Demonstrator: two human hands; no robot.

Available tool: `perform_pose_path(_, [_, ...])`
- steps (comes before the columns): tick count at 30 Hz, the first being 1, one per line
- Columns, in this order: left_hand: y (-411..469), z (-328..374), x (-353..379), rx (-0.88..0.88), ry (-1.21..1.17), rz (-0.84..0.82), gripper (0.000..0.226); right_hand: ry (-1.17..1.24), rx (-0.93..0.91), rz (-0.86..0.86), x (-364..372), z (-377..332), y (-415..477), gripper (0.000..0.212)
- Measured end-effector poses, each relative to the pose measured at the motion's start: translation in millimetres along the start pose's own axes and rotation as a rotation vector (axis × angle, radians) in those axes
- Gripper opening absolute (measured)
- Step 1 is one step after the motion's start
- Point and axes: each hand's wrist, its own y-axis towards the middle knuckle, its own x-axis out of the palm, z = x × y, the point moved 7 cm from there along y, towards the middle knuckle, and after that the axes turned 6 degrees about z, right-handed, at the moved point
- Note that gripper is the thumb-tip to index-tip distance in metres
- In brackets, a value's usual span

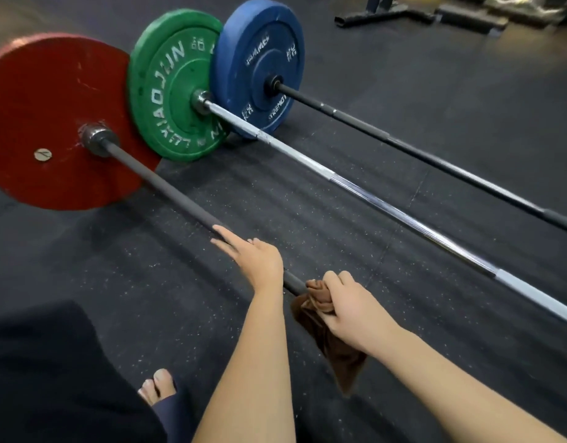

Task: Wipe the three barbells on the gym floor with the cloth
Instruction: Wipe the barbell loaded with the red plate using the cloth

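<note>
Three barbells lie side by side on the black gym floor. The nearest one has a dark bar and a red plate. The middle one is a chrome bar with a green plate. The farthest is a black bar with a blue plate. My left hand rests flat on the nearest bar with straight fingers. My right hand grips a brown cloth wrapped round the same bar, just behind my left hand; the cloth's tail hangs down.
A black rack base stands on the floor at the back right. My bare toes and dark clothing fill the lower left. Speckled rubber matting lies between the bars.
</note>
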Motion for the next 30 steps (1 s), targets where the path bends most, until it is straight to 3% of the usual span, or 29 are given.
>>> perform_pose_path(3, [4.2, -6.5, 0.1, 0.025, -0.087, 0.028, 0.089, -0.032, -0.017, -0.046, 0.6, -8.9, 15.4, 0.031])
perform_pose_path(11, [2.3, -11.3, 3.1, -0.082, -0.115, 0.055, 0.067, -0.053, -0.059, -0.128, 5.6, 8.7, -10.1, 0.034])
perform_pose_path(14, [-2.3, -5.5, -1.1, -0.036, -0.048, 0.066, 0.066, -0.043, -0.065, -0.151, -3.5, 4.9, -1.2, 0.024])
perform_pose_path(18, [-5.4, -3.7, -1.4, -0.08, -0.054, 0.041, 0.065, -0.119, -0.07, -0.173, -3.3, -1.2, 0.8, 0.031])
perform_pose_path(23, [-8.8, 3.9, -5.0, -0.047, 0.046, -0.005, 0.065, -0.045, -0.035, -0.166, 1.0, -4.5, 17.4, 0.034])
perform_pose_path(30, [-4.4, 5.7, -5.7, -0.075, 0.136, -0.006, 0.07, 0.001, -0.141, -0.277, -1.3, 18.4, 6.9, 0.032])
